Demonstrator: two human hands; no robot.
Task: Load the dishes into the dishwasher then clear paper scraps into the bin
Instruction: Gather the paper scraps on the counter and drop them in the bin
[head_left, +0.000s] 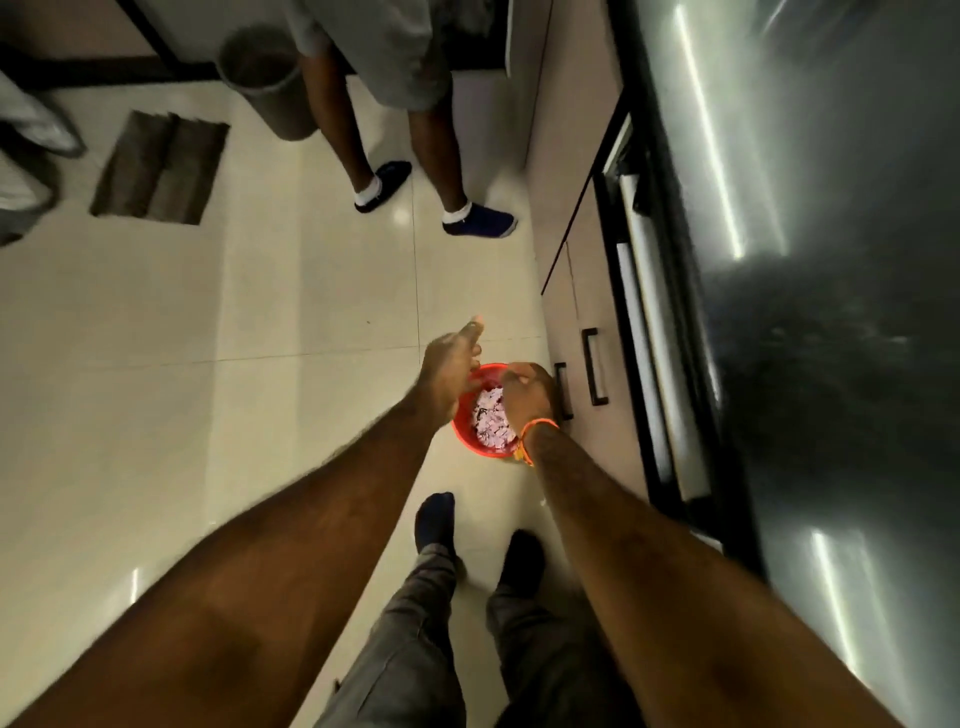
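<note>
From the head camera I judge I'm in the scrap stage; my left hand (451, 364) holds the rim of the red bowl (480, 410), fingers loosely spread; my right hand (524, 395) curls onto the paper scraps (488, 415) inside; the bin (265, 78) stands well ahead, by another person's legs (415, 145); no dishwasher or dishes in view, so I cannot tell if loading is done.

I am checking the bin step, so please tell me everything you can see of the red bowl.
The red bowl is round, looks like plastic, and is held upright above the tiled floor, beside the drawers. It is filled with pale pink-white paper scraps. The left hand is at its left rim; the right hand reaches over its right side, onto the scraps. The exact grip is blurred.
</note>
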